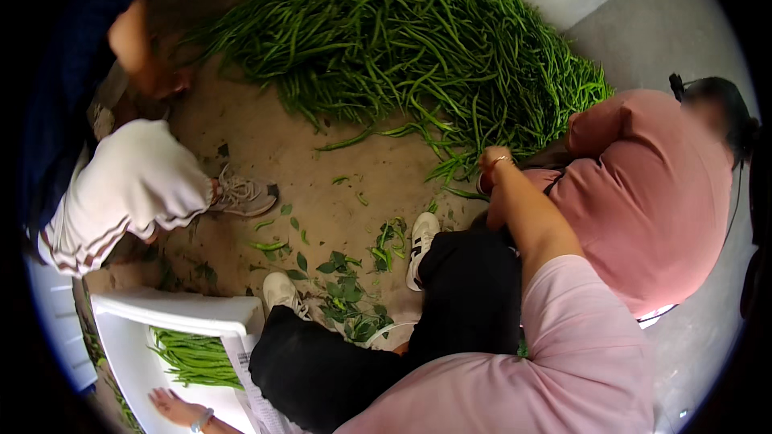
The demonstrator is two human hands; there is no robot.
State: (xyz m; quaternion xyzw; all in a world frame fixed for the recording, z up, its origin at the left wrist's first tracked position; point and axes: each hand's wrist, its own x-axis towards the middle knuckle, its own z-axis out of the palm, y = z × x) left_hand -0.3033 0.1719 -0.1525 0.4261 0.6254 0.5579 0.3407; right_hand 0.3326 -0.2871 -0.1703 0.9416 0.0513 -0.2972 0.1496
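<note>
My left hand (174,409), with a band at its wrist, is at the lower left over a white foam box (173,311). Its fingers are spread, with nothing in them. Inside the box, just beyond this hand, long green chili peppers (197,358) lie lined up side by side. My right arm reaches forward to the near right edge of a large heap of green chili peppers (402,40). There my right hand (494,158) has its fingers curled in, close against loose peppers; what is inside the fingers is hidden.
A person in a pink top (643,193) crouches close at my right. Another, in light trousers (141,181), sits at the left. Leaves (346,289) and stray peppers lie on the brown floor between my shoes. A printed sheet (249,386) hangs over the box's side.
</note>
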